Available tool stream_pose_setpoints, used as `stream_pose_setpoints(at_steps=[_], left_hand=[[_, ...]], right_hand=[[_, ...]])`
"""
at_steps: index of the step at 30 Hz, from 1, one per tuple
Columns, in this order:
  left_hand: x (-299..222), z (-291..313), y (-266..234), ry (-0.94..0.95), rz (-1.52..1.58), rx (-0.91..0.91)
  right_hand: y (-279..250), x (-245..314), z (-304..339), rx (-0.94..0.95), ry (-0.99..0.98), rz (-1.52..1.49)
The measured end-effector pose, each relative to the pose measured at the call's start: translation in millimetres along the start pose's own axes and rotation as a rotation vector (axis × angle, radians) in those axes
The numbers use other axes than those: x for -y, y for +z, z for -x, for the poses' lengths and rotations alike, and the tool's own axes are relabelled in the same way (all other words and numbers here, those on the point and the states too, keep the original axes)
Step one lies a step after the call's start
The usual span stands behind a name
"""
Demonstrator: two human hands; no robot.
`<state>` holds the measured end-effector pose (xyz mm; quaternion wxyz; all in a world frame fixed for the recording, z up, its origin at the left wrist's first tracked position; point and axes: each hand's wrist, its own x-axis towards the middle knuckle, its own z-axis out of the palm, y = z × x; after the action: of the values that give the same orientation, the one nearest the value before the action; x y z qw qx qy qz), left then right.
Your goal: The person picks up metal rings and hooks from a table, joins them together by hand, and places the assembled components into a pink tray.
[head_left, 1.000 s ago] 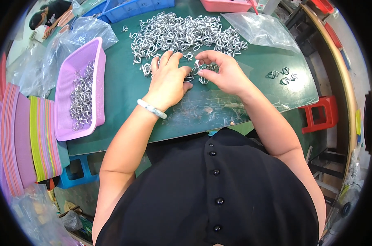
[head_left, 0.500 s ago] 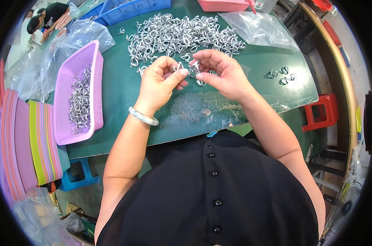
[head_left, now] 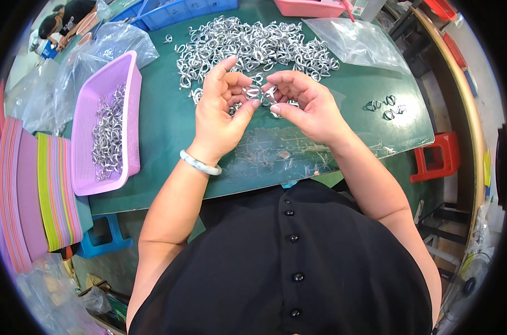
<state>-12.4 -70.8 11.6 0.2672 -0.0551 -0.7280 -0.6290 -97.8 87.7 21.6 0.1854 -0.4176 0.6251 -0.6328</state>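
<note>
Both my hands are over the green table, close together just in front of a heap of small silver metal rings [head_left: 248, 42]. My left hand [head_left: 223, 109], with a pale bangle at the wrist, pinches a silver ring [head_left: 252, 93] between thumb and fingers, its index finger lifted. My right hand [head_left: 309, 106] closes its thumb and fingers on another silver ring [head_left: 271, 95]. The two rings are side by side, and I cannot tell whether they touch. A few loose rings lie beneath the hands, partly hidden.
At the left stands a lilac basket [head_left: 132, 128] with more rings in it. Several dark rings [head_left: 388, 115] lie apart on the right. Clear plastic sheeting [head_left: 357, 44], a blue bin [head_left: 181, 15] and a pink tray [head_left: 309, 8] are along the back. Stacked baskets [head_left: 27, 190] stand far left.
My left index finger has risen, and the left hand's grip on its ring has shifted. My right hand has stayed nearly in place with its ring. The whole view has moved slightly.
</note>
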Motion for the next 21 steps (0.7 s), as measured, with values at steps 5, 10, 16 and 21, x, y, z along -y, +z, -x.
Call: stream_pose_setpoints(at_steps=[5,10,16,21], left_hand=[[4,2,-1,0.066,-0.060,-0.010],[6,3,0,0.063,0.082,-0.031],[10,2,-6,-0.211,0.164,0.120],[5,-1,-8,-0.452,0.612,0.129]], right_hand=[[4,-3,0,-0.056,-0.077,0.024],[5,-2,2,-0.050,-0.075,0.034],[7,-1,3,-0.058,-0.090,0.014],[7,3,2,-0.077,-0.081,-0.080]])
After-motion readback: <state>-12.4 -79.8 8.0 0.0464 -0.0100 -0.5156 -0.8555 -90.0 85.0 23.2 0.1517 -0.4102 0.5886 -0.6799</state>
